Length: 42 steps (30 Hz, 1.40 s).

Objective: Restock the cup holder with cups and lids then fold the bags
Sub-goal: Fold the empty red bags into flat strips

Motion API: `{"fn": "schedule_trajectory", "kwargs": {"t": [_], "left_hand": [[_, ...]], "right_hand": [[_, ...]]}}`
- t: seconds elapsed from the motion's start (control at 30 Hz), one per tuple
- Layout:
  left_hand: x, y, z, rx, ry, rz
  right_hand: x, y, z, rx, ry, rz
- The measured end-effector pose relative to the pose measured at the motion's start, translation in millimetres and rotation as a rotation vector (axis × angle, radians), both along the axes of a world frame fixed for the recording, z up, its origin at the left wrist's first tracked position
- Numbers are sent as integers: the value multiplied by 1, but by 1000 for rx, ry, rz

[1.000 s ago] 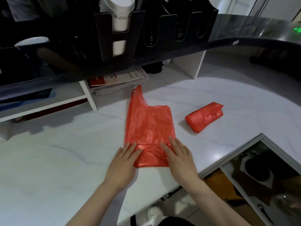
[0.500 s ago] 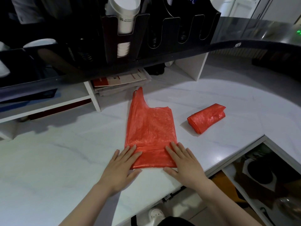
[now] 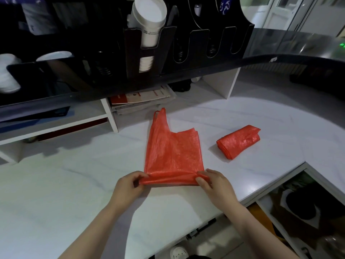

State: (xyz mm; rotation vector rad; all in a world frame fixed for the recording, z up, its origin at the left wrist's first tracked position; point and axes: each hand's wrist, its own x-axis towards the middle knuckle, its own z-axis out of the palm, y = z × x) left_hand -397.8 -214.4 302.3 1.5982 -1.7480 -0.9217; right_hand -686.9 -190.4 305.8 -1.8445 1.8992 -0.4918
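A flat red plastic bag (image 3: 173, 152) lies on the white marble counter (image 3: 74, 184), its handle pointing away from me. My left hand (image 3: 128, 186) pinches the near left corner of the bag's folded bottom edge. My right hand (image 3: 214, 184) pinches the near right corner. The near edge is lifted slightly into a roll. A second red bag (image 3: 238, 141), folded into a roll, lies to the right. On the dark upper ledge stands a black cup holder (image 3: 186, 40) with a stack of white cups (image 3: 149, 21) in one slot.
Papers and booklets (image 3: 141, 98) sit under the raised shelf behind the bag. White shelf supports (image 3: 225, 83) stand at the back. The counter's edge runs at the right, with an open drawer or bin of dark items (image 3: 302, 206) below.
Both hands went from pressing flat on the bag's bottom fold to pinching its two near corners. The near edge now curls up off the counter.
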Motion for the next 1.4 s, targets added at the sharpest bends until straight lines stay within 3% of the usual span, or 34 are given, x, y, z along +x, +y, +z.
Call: {"fn": "schedule_trajectory", "kwargs": {"t": [0.13,0.23,0.53,0.73,0.9,1.2,1.33,1.4], "left_hand": [[-7,-8,0,53,34,0],[-8,-10,-4,70,33,-1],[-11,-12,-5,28,-84,82],[-15,-14,-9,2,-156,110],[-16,-18,-11,-18,-201,100],[-28,-21,-9,-17,-326,165],[-32,-17,-6,-139,-515,104],[-32,-16,-9,-362,-595,-1]], "right_hand": [[-3,6,-6,-14,35,83],[-4,7,-16,-122,-25,13],[-3,1,-17,-142,-33,-89],[-3,-3,-10,-88,-238,-181],[-5,-7,-14,-15,-189,-134],[-7,0,-20,-64,-113,-91],[-3,3,-20,-117,-64,-122],[2,5,-20,-170,-23,-107]]}}
